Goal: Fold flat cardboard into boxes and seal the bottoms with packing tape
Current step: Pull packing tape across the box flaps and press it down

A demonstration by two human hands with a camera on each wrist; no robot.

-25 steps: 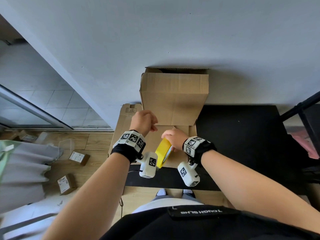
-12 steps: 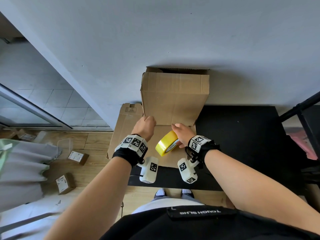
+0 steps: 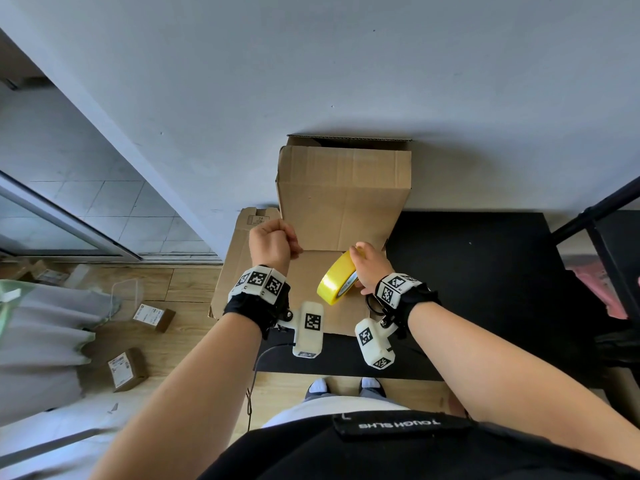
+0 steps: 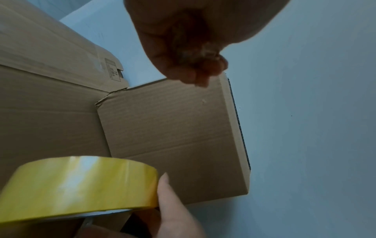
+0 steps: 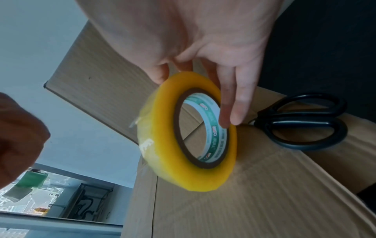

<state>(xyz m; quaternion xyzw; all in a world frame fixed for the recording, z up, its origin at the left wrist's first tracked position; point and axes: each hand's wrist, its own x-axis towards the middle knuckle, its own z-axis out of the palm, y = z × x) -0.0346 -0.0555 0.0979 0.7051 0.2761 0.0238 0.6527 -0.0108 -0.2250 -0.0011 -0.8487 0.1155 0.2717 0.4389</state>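
Now glossy yellow tape roll (image 3: 337,283) stands on edge, right hand (image 3: 369,268) holding.

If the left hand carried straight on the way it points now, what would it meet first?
Most likely the upright cardboard box against the wall: the left hand points forward at its near-left edge. Depth is unclear; it might slip just past that edge.

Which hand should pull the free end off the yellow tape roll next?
Left, probably. The right hand already grips the yellow tape roll, held on edge over the flat brown cardboard sheet. The left hand is close beside the roll, fingers curled; whether they hold anything is unclear.
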